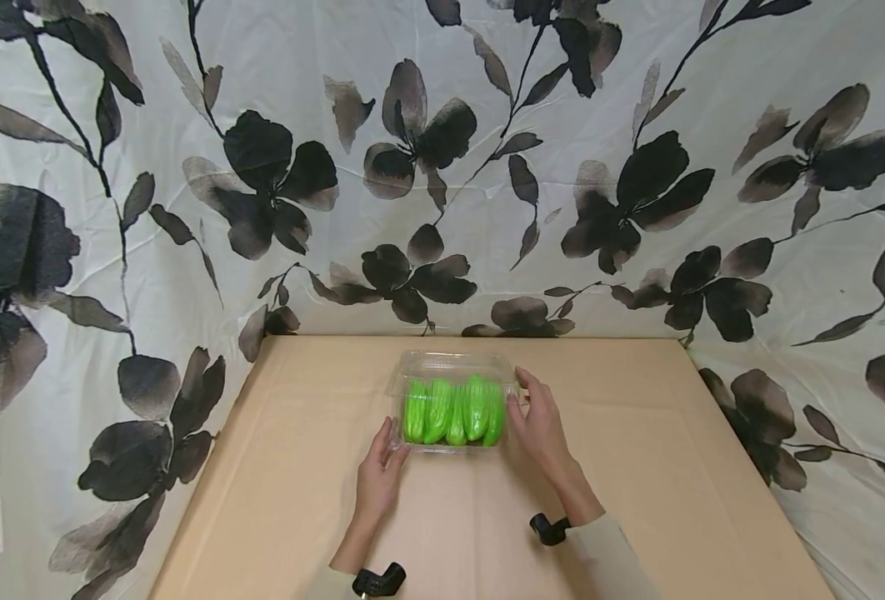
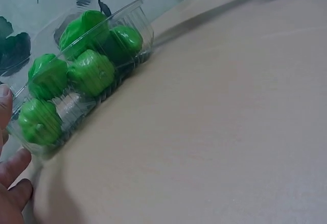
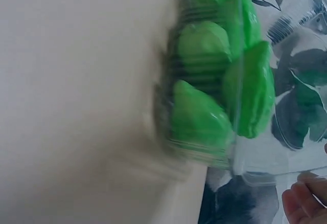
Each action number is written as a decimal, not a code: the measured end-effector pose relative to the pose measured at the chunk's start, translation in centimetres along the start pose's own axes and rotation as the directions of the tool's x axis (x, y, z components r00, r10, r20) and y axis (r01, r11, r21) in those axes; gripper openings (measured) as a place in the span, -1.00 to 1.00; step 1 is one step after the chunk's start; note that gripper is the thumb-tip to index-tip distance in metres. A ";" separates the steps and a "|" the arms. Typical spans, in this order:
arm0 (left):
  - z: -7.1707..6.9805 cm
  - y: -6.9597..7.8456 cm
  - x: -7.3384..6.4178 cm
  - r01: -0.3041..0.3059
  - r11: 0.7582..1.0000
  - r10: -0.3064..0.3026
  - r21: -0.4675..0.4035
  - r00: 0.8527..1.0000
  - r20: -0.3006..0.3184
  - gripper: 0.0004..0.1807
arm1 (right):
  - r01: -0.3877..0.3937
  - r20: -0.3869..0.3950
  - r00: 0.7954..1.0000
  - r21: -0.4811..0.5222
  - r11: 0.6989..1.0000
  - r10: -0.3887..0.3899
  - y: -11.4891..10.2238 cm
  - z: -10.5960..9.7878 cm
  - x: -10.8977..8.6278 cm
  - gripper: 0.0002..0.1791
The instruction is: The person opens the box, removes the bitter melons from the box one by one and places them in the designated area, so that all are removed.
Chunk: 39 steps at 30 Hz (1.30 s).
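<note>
A clear plastic clamshell container (image 1: 453,360) sits near the back middle of the table, with several glossy green elongated vegetables (image 1: 456,412) side by side in it. Its clear lid (image 3: 281,157) stands raised away from the vegetables in the right wrist view. My left hand (image 1: 378,475) holds the container's near left corner between thumb and fingers; only its fingertips show in the left wrist view. At the right side, my right hand (image 1: 542,429) pinches the edge of the clear plastic. In the right wrist view its fingers (image 3: 306,198) are partly cut off by the frame.
The tan tabletop (image 1: 277,467) reaches back to a white cloth (image 1: 517,208) with dark flowers, which hangs behind and along both sides. A black wrist device (image 1: 380,581) is on the left wrist and another black device (image 1: 550,529) on the right.
</note>
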<state>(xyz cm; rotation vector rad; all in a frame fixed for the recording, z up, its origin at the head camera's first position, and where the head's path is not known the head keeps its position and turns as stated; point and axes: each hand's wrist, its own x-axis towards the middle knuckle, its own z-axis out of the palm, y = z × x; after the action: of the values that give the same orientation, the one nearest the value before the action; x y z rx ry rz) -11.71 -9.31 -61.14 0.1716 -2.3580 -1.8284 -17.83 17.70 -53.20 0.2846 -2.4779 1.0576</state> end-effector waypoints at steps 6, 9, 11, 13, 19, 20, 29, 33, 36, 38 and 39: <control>0.1 -0.6 -0.3 0.011 1.000 -0.011 0.006 1.000 0.000 -0.28 | -0.049 -0.003 0.999 0.078 0.996 0.049 0.1 -0.2 1.9 -0.57; 0.2 -0.9 -0.5 0.014 1.000 -0.014 0.004 1.000 -0.006 -0.27 | -0.043 -0.024 0.999 0.097 0.994 0.046 0.3 -0.1 2.8 -0.60; 0.3 -1.1 -0.6 0.018 1.000 -0.018 0.011 1.000 -0.013 -0.26 | -0.052 -0.028 0.998 0.118 0.992 0.055 0.4 -0.1 3.3 -0.60; 0.4 -1.4 -0.8 0.016 1.000 -0.015 0.025 1.000 -0.024 -0.25 | -0.074 -0.022 0.997 0.145 0.987 0.078 0.6 0.1 3.7 -0.61; 0.6 -1.8 -0.9 -0.011 0.999 0.014 0.040 0.998 -0.058 -0.24 | -0.184 0.048 0.983 0.268 0.946 0.177 1.1 0.6 4.8 -0.52; 0.6 -1.8 -0.8 -0.018 0.999 0.020 0.041 0.998 -0.061 -0.24 | -0.202 0.068 0.979 0.282 0.938 0.191 1.1 0.7 4.9 -0.47; 0.7 -1.8 -0.4 -0.070 0.994 0.076 0.081 0.994 -0.084 -0.26 | -0.325 0.241 0.937 0.339 0.883 0.252 1.4 2.3 6.1 -0.05; 0.6 -1.8 -0.7 -0.065 0.993 0.074 0.095 0.993 -0.090 -0.26 | -0.342 0.257 0.929 0.313 0.886 0.268 1.8 3.0 6.1 0.03; 0.5 -1.9 -0.8 -0.069 0.992 0.078 0.102 0.994 -0.083 -0.26 | -0.344 0.272 0.924 0.277 0.897 0.271 1.9 3.3 5.9 0.05; 0.4 -2.0 -0.9 -0.070 0.993 0.078 0.099 0.994 -0.082 -0.26 | -0.342 0.281 0.921 0.257 0.904 0.269 1.9 3.4 5.8 0.06; 0.4 -2.1 -0.9 -0.072 0.993 0.080 0.097 0.993 -0.083 -0.26 | -0.340 0.287 0.920 0.251 0.906 0.266 1.9 3.4 5.7 0.06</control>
<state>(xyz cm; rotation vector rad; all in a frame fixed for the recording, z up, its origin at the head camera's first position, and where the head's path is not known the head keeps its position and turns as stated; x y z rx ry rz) -10.88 -9.26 -63.28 0.1656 -2.3581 -1.6442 -24.62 16.37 -53.86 0.1202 -2.6356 1.6224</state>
